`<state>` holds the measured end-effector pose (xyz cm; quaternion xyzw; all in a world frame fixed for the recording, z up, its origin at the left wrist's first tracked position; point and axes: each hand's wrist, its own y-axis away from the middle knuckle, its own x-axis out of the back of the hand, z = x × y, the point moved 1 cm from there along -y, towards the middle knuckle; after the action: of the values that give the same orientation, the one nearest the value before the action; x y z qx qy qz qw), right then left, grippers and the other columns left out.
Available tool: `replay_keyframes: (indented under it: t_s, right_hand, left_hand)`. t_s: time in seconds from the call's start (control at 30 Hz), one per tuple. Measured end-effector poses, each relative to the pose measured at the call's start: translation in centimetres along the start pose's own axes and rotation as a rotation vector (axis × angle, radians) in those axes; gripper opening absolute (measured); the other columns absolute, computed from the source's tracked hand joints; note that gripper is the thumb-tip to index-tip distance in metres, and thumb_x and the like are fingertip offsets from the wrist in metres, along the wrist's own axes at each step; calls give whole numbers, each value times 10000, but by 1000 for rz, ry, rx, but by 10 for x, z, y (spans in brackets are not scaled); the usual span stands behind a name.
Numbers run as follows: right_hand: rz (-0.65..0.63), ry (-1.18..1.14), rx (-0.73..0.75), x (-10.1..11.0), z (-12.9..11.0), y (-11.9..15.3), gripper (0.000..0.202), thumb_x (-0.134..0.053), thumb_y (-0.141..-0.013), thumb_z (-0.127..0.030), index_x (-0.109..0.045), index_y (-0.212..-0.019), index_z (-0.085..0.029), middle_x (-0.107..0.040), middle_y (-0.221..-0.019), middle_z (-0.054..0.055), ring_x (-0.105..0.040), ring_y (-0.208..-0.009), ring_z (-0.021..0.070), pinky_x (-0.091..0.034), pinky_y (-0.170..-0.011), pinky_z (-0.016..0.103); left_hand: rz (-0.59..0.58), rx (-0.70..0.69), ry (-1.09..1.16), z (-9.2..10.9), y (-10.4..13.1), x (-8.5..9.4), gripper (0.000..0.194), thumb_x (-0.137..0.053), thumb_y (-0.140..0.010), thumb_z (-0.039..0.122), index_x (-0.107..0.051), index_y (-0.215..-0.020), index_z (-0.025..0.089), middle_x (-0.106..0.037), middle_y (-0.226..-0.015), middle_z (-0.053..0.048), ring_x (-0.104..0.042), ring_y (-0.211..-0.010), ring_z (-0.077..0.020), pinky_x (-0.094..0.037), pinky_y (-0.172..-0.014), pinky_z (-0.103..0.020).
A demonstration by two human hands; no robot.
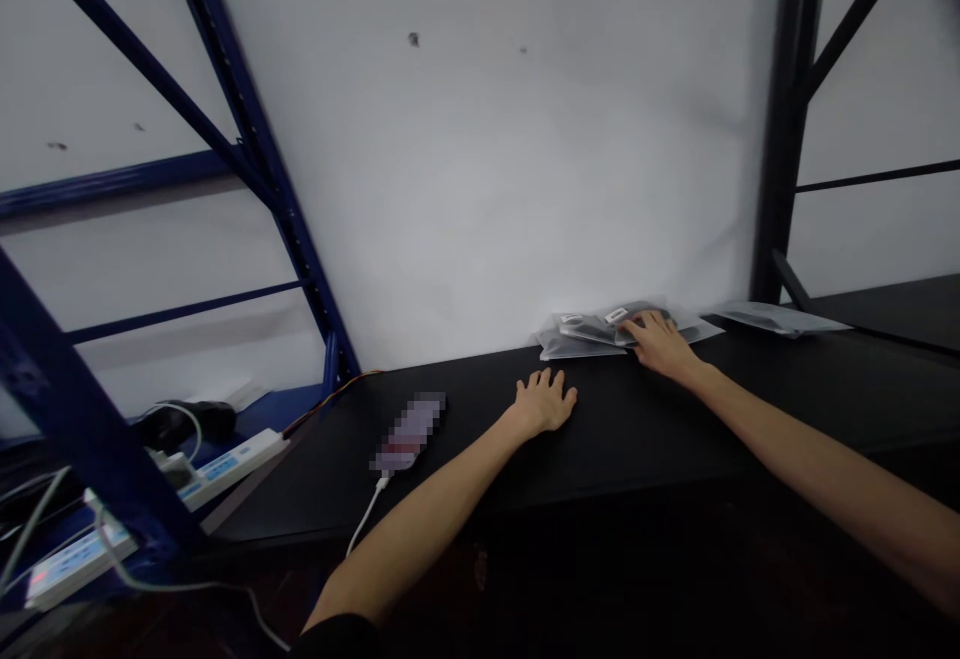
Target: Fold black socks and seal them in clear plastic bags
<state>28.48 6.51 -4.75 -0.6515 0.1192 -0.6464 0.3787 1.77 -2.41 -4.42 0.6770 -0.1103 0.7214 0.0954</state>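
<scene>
My left hand (pixel 541 405) lies palm down on the black shelf (pixel 600 439), fingers spread and nothing in them. Farther right and back, my right hand (pixel 664 347) has its fingers bent over a frosted plastic bag (pixel 628 315) with something dark inside and a small white label. Its fingertips press on the bag; their undersides are hidden. Another frosted bag (pixel 574 339) lies partly beneath it, against the wall. To the right a flat translucent bag (pixel 780 318) rests apart from my hand.
A phone (pixel 411 431), its screen blurred, lies left of my left forearm with a white cable (pixel 365 519) plugged in. White power strips (pixel 232 467) sit at the left by the blue rack post (pixel 90 419). A dark post (pixel 787 129) stands at the right.
</scene>
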Motion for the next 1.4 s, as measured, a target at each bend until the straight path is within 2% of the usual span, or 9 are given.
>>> replay_keyframes:
  t_s: [0.2,0.33,0.43,0.5,0.6,0.7,0.8,1.03,1.4]
  right_hand:
    - [103,188,125,-12,7,-13,278,-544,-928,-167,-659,-1180,-161,-645,-1206,181,-547,-1129,339,-357,-940,440]
    - [181,218,143,-4,1,-20,240,-462,-996,-161,-672,-1109,-175,-690,-1107,139,-583,-1038,300,-336,-883,407]
    - [285,196,74,8,0,-21,237,-448,-1014,-175,-679,-1067,-167,-706,-1037,129,-604,-956,280,-330,-849,398]
    - [391,147,-11,17,1,-22,244,-445,-1029,-203,-682,-1071,-164,-715,-1042,123,-614,-885,258,-330,-820,389]
    - [517,53,-69,26,1,-19,250,-451,-1045,-253,-681,-1094,-168,-731,-1081,105,-621,-822,231,-338,-788,376]
    - [566,-14,-23,35,-8,-14,238,-462,-1051,-273,-678,-1086,-180,-750,-1056,86,-621,-783,219,-347,-783,371]
    - [584,-75,57,43,-27,-8,213,-474,-1052,-264,-668,-1099,-190,-760,-1028,78,-634,-791,217,-358,-798,371]
    - [509,-178,404,47,-73,-4,168,-496,-1058,-227,-648,-1129,-220,-769,-1074,62,-690,-936,213,-397,-830,355]
    - [496,-333,423,46,-78,-1,156,-550,-1041,-260,-657,-1151,-237,-768,-1090,55,-705,-967,220,-478,-811,361]
  left_hand:
    - [13,14,5,0,1,0,732,-182,-1019,574,-311,-1611,163,-272,-1684,-147,-232,-1550,-366,-222,-1214,-642]
    - [27,9,22,-1,0,-2,719,-210,-1026,569,-335,-1600,155,-291,-1675,-156,-242,-1546,-372,-228,-1210,-650]
    - [85,-23,32,-1,0,0,659,-287,-1025,548,-429,-1547,171,-393,-1621,-166,-331,-1501,-395,-300,-1172,-660]
    - [168,-54,59,-1,-1,6,578,-386,-1011,500,-500,-1487,193,-490,-1548,-153,-482,-1393,-392,-412,-1109,-611]
    - [372,-85,154,1,0,21,460,-468,-1005,401,-529,-1431,240,-558,-1466,-110,-666,-1147,-298,-537,-966,-458]
    - [577,-147,259,3,4,37,380,-466,-1033,351,-521,-1403,280,-572,-1412,-74,-702,-1004,-194,-545,-853,-330]
    - [669,-175,326,5,8,45,355,-489,-1044,366,-517,-1389,286,-569,-1386,-67,-699,-930,-150,-522,-771,-275]
    - [644,-218,307,5,5,37,245,-504,-1053,403,-620,-1249,312,-679,-1204,0,-685,-870,-134,-475,-722,-255]
    - [646,-219,232,9,8,38,204,-562,-1023,375,-701,-1154,304,-700,-1126,0,-657,-819,-129,-457,-682,-245]
